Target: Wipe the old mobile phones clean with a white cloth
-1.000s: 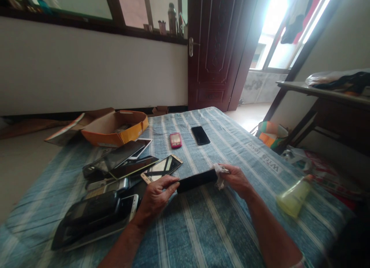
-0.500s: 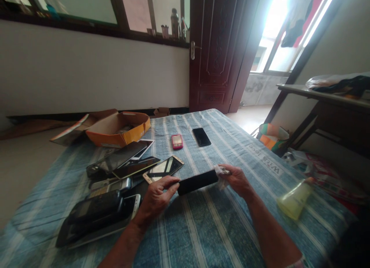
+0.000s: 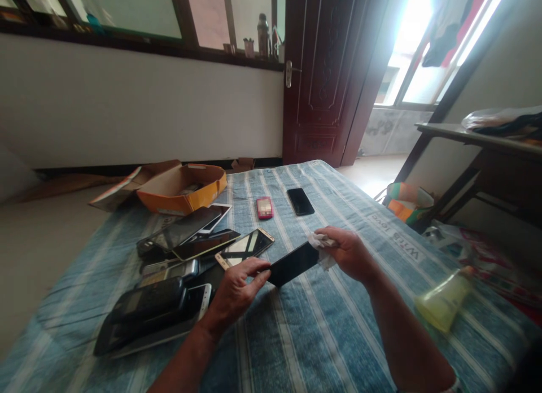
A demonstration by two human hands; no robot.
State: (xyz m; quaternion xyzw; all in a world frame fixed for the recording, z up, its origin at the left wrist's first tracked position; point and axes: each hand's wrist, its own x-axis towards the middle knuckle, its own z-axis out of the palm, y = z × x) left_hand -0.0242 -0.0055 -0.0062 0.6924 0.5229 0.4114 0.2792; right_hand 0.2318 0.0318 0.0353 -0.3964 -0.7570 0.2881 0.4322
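Between my hands a black smartphone [image 3: 293, 265] is held up, tilted, above the striped cloth. My left hand [image 3: 243, 283] pinches its left end between thumb and fingers. At the other end my right hand [image 3: 345, 252] grips a crumpled white tissue [image 3: 324, 247] pressed against the phone's upper right edge. Just beyond my left hand lies a gold-framed smartphone [image 3: 245, 249]. Farther off are a small pink device [image 3: 265, 208], its face blurred, and another black smartphone [image 3: 300, 201], lying flat.
Several old phones [image 3: 148, 300] are piled at the left. Behind them stands an open orange cardboard box [image 3: 182, 198]. A yellow translucent bottle [image 3: 442, 302] lies at the right on the blue striped cloth [image 3: 322, 336]. A dark door [image 3: 322, 99] and a side table [image 3: 478, 134] stand beyond.
The held phone has tilted more, its right end raised. My right hand with the tissue has moved up along that end. The whole view has shifted slightly.
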